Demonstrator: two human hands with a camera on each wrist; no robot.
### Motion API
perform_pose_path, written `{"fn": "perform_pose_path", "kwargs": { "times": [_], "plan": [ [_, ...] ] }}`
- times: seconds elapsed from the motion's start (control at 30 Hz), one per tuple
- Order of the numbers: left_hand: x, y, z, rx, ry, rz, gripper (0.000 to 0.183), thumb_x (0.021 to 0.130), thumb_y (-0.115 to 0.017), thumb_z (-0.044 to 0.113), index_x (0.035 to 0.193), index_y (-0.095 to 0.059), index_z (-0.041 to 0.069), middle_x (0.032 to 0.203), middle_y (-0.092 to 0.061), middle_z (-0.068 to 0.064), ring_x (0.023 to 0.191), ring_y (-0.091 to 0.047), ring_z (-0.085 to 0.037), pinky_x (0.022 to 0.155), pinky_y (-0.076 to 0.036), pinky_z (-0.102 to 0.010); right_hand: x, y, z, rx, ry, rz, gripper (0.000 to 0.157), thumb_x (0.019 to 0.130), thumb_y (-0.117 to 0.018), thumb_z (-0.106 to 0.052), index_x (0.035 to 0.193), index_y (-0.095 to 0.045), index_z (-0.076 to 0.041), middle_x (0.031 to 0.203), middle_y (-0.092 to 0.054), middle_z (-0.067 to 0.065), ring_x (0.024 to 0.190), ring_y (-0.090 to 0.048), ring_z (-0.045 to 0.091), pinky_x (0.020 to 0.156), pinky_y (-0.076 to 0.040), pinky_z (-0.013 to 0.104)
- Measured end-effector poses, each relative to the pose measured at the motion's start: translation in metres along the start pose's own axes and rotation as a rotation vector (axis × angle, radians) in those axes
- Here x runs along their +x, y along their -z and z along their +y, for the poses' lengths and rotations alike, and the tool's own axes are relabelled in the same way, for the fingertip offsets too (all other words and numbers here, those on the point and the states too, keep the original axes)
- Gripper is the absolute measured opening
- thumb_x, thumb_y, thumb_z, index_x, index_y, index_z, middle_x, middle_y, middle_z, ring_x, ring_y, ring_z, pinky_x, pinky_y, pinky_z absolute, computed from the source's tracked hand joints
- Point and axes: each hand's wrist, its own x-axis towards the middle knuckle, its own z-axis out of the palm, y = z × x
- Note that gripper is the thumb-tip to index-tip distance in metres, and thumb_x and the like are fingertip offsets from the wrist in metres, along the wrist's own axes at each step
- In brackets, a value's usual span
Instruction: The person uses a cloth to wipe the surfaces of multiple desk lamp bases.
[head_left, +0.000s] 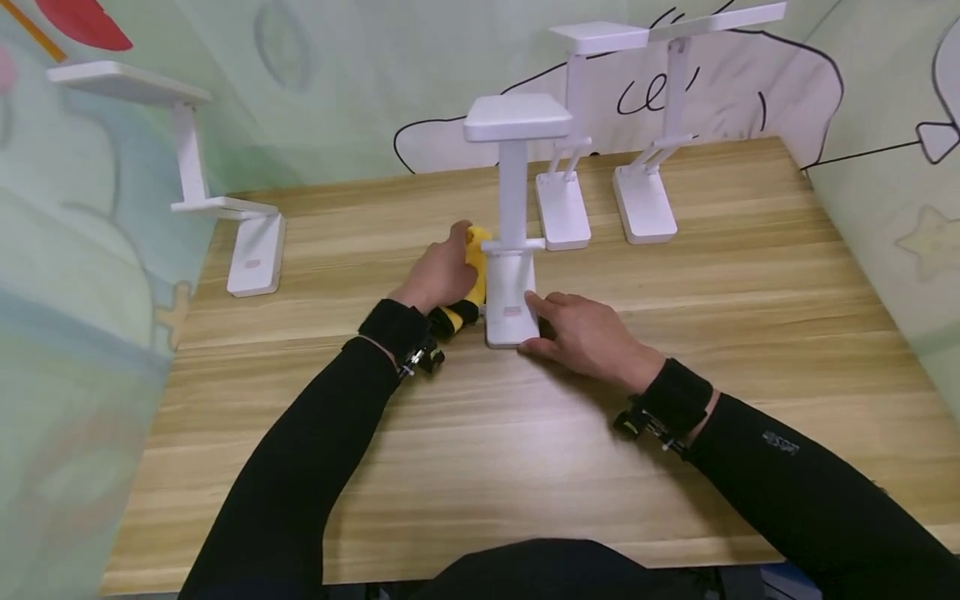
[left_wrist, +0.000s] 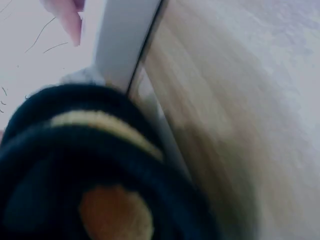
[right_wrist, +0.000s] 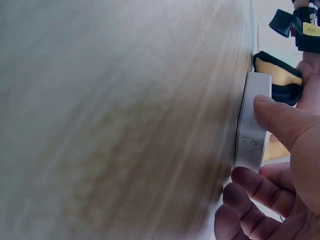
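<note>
While the right hand (head_left: 585, 333) pinches the lamp (head_left: 512, 292), longways toward the surface's back edge (head_left: 352, 190), the left hand (head_left: 441, 271) grips cloth (head_left: 478, 252) just left of it.

We count four white lamps (head_left: 510, 283), one yellow and black thing (head_left: 477, 252), one wooden table (head_left: 450, 450), one left hand (head_left: 442, 271), one right hand (head_left: 588, 335), two black sleeves (head_left: 300, 450), two black wrist bands (head_left: 393, 327) and two little cameras (head_left: 431, 358), one on each wrist.
</note>
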Motion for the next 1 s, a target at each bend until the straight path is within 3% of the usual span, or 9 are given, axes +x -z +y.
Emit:
{"fn": "perform_pose_path", "kwargs": {
  "times": [0.23, 0.43, 0.6, 0.73, 0.8, 0.87, 1.0],
  "plan": [
    [-0.027, -0.006, -0.002, 0.146, -0.16, -0.037, 0.055, 0.09, -0.049, 0.013, 0.139, -0.028, 0.002, 0.072, -0.058, -0.011, 0.057, -0.054, -0.022, 0.048, -0.042, -0.03, 0.0, 0.001, 0.001, -0.003, 0.011, 0.022, 0.074, 0.087, -0.068, -0.048, 0.141, -0.046, -0.002, 0.105, -0.065, 0.015, 0.081, -0.061, 0.023, 0.064, -0.053, 0.042],
    [-0.052, -0.008, -0.001, 0.25, -0.335, -0.095, 0.04, 0.089, -0.055, 0.011, 0.128, -0.051, 0.015, 0.088, -0.065, -0.007, 0.074, -0.055, -0.024, 0.064, -0.048, -0.033, 0.002, 0.003, 0.002, 0.007, -0.002, 0.011, 0.075, 0.087, -0.067, -0.048, 0.142, -0.045, -0.001, 0.104, -0.064, 0.014, 0.076, -0.057, 0.021, 0.062, -0.051, 0.04],
    [-0.068, -0.011, 0.003, 0.349, -0.414, -0.114, 0.034, 0.087, -0.061, 0.011, 0.12, -0.062, 0.019, 0.1, -0.068, -0.001, 0.088, -0.052, -0.024, 0.079, -0.048, -0.036, 0.002, 0.004, 0.002, 0.005, -0.013, 0.002, 0.076, 0.088, -0.066, -0.049, 0.143, -0.044, -0.002, 0.104, -0.063, 0.014, 0.076, -0.056, 0.022, 0.061, -0.05, 0.04],
    [-0.077, -0.016, 0.005, 0.377, -0.436, -0.105, 0.03, 0.089, -0.063, 0.022, 0.119, -0.065, 0.019, 0.108, -0.069, 0.002, 0.091, -0.05, -0.022, 0.085, -0.045, -0.038, 0.001, 0.005, 0.002, 0.013, -0.025, -0.006, 0.077, 0.088, -0.065, -0.05, 0.144, -0.043, -0.002, 0.107, -0.063, 0.015, 0.078, -0.057, 0.023, 0.063, -0.05, 0.041],
    [-0.077, -0.018, 0.006, 0.366, -0.445, -0.092, 0.03, 0.092, -0.061, 0.034, 0.117, -0.067, 0.018, 0.105, -0.07, 0.002, 0.087, -0.052, -0.019, 0.087, -0.043, -0.039, 0.001, 0.005, 0.003, 0.019, -0.024, -0.01, 0.077, 0.088, -0.065, -0.05, 0.144, -0.042, -0.002, 0.107, -0.062, 0.015, 0.079, -0.057, 0.024, 0.065, -0.05, 0.042],
    [-0.076, -0.019, 0.005, 0.332, -0.447, -0.088, 0.032, 0.095, -0.056, 0.043, 0.111, -0.068, 0.018, 0.091, -0.068, 0.004, 0.077, -0.053, -0.015, 0.083, -0.044, -0.038, 0.001, 0.004, 0.003, 0.03, -0.015, -0.014, 0.077, 0.088, -0.066, -0.049, 0.144, -0.042, -0.002, 0.107, -0.062, 0.015, 0.078, -0.056, 0.023, 0.066, -0.05, 0.041],
    [-0.074, -0.017, 0.006, 0.278, -0.43, -0.098, 0.024, 0.099, -0.053, 0.035, 0.103, -0.067, 0.016, 0.076, -0.065, 0.004, 0.062, -0.054, -0.013, 0.078, -0.045, -0.036, 0.001, 0.004, 0.007, 0.067, 0.019, -0.025, 0.076, 0.087, -0.069, -0.045, 0.144, -0.042, -0.001, 0.112, -0.062, 0.016, 0.085, -0.058, 0.023, 0.072, -0.052, 0.043]
  ]
}}
